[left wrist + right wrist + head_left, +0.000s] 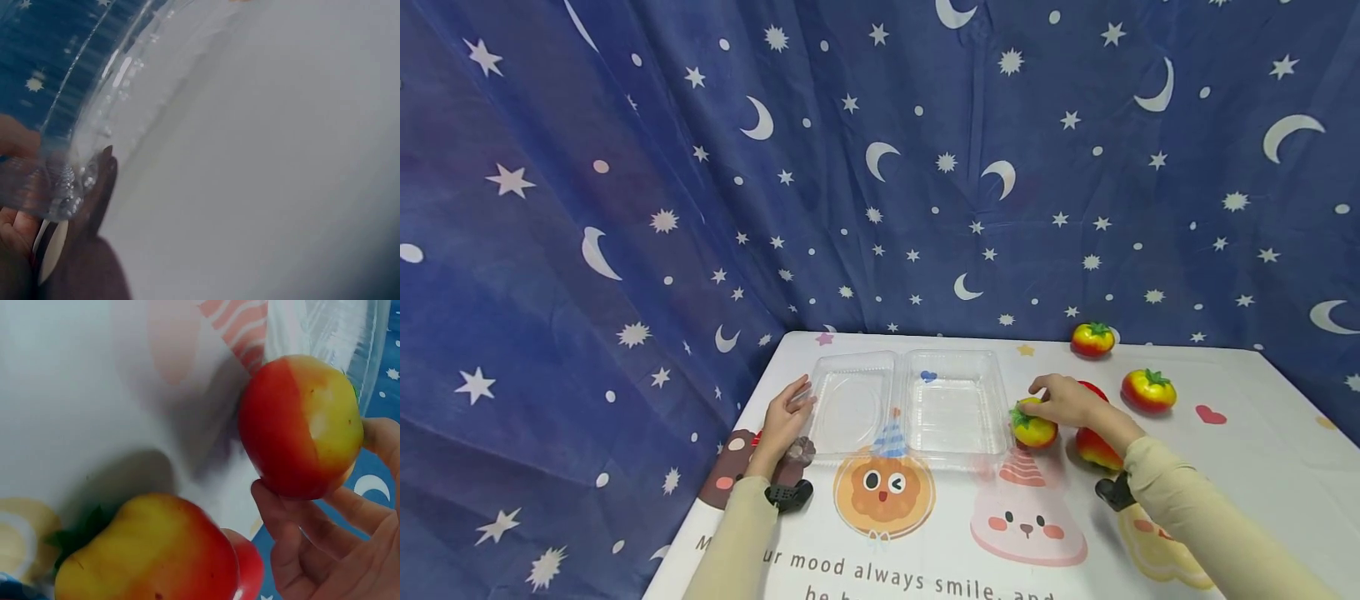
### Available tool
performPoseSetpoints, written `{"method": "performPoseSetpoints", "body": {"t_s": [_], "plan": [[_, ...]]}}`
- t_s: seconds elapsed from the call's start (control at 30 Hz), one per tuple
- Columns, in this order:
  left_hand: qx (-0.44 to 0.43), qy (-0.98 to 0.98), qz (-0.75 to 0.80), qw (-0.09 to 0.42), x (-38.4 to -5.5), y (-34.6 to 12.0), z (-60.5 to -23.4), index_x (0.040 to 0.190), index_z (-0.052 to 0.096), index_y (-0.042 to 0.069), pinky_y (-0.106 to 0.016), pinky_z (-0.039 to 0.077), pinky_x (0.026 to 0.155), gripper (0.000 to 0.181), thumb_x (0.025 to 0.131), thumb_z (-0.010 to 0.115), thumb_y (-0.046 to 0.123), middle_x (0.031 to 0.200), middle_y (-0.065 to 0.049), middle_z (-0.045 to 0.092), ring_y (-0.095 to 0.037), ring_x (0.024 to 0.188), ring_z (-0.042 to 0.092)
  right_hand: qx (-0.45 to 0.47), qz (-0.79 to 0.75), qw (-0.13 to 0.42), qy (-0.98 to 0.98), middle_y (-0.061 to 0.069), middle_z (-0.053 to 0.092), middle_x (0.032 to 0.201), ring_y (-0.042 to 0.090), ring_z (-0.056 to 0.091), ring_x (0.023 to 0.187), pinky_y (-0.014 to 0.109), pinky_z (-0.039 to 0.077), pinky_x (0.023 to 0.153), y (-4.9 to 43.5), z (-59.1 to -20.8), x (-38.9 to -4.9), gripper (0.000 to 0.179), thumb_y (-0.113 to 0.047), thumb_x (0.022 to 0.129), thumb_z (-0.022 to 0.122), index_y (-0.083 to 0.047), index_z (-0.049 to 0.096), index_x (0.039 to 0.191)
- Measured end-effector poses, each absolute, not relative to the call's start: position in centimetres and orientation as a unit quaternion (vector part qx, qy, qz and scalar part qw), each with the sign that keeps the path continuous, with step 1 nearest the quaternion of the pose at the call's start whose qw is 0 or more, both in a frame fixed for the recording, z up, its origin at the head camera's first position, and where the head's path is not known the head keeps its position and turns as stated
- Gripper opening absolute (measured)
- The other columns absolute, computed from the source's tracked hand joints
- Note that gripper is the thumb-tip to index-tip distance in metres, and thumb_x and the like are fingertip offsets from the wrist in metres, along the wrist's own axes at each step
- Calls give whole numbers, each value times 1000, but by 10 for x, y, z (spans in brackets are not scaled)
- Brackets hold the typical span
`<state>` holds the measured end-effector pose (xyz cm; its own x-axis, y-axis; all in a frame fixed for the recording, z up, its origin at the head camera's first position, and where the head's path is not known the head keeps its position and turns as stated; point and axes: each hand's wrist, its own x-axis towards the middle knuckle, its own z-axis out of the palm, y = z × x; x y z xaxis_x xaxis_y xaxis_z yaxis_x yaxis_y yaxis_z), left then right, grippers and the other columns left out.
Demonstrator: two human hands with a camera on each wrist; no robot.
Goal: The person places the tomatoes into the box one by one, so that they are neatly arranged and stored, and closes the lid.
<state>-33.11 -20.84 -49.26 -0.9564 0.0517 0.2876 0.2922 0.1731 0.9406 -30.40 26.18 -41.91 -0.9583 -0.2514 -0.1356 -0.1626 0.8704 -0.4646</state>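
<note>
A clear plastic box [955,454] lies opened flat on the white tablecloth, its lid [853,450] spread to the left. My left hand [786,421] is at the lid's left edge; in the left wrist view the plastic edge [59,194] runs between thumb and fingers. With my right hand [1063,402] I grip a red-and-yellow tomato [1034,432] with green leaves, close beside the box's right wall. The right wrist view shows fingertips around this tomato [300,428]. Another tomato [1097,450] sits under the right forearm, partly hidden, with a red one [1093,389] behind the hand.
Two more tomatoes lie farther right, one [1148,390] past the right hand and one [1092,340] near the table's back edge. A blue curtain [917,167] with moons and stars hangs behind. Cartoon prints and lettering cover the tablecloth [955,533]. Each wrist wears a black device.
</note>
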Motion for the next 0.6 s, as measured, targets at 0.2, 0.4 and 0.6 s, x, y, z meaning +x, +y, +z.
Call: {"method": "performPoseSetpoints", "body": {"t_s": [0.2,0.4,0.6], "plan": [[-109,-753,-640,102,-345,-214,-512,143,42,-12,-11,46,83,53,91,53,-13,140,-36,45,-51,117,55,-104,-235,78,963,17,68,97,21,61,77,36,56,69,266,-410,-308,51,-33,89,70,7,61,120],[-95,-763,-630,110,-349,-216,-521,143,44,-8,-10,45,83,52,92,56,-10,138,-33,49,-47,118,57,-110,-246,35,962,22,65,103,29,64,87,39,57,74,266,-395,-311,50,-29,89,71,7,60,121],[-102,-759,-636,99,-337,-213,-502,140,45,-12,-13,46,83,51,91,58,-9,133,-38,50,-51,118,54,-115,-269,-11,956,26,63,112,32,63,91,40,57,77,258,-379,-316,44,-22,89,71,7,61,121]]}}
